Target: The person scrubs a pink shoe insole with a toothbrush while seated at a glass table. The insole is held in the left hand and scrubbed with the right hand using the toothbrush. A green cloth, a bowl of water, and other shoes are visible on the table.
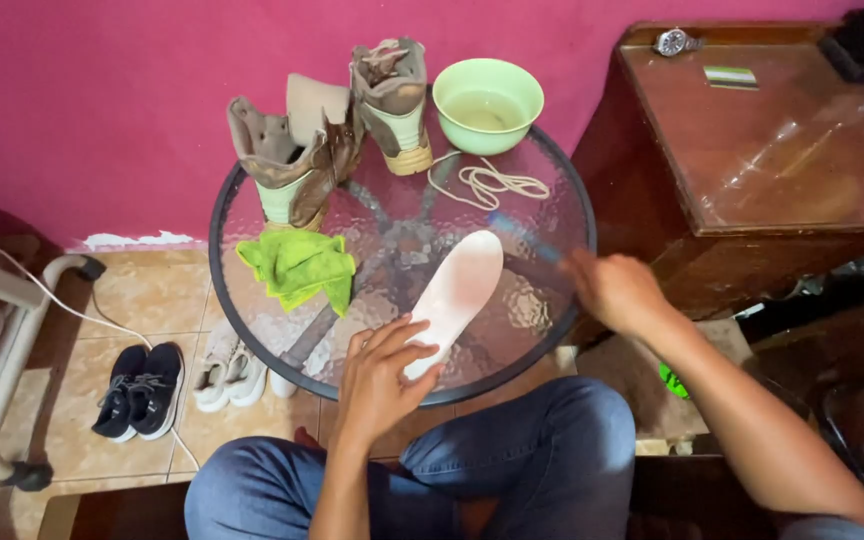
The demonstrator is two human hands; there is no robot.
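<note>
A pale pink insole (458, 290) lies flat on the round glass table (242, 300). My left hand (380, 375) presses down on its near end with the fingers spread over it. My right hand (614, 290) is blurred at the table's right edge and grips a blue brush (522, 235) whose head hovers just beyond the insole's far tip. Two tan boots (292, 160) (392, 95) without laces stand at the back of the table. Loose cream laces (487, 183) lie beside a light green bowl (487, 105) of water.
A crumpled green cloth (300, 268) lies on the table's left part. A dark wooden cabinet (752, 150) with a wristwatch (674, 42) stands at the right. On the tiled floor at left sit black sneakers (142, 390) and white sneakers (227, 370), near a white tube frame (12, 350).
</note>
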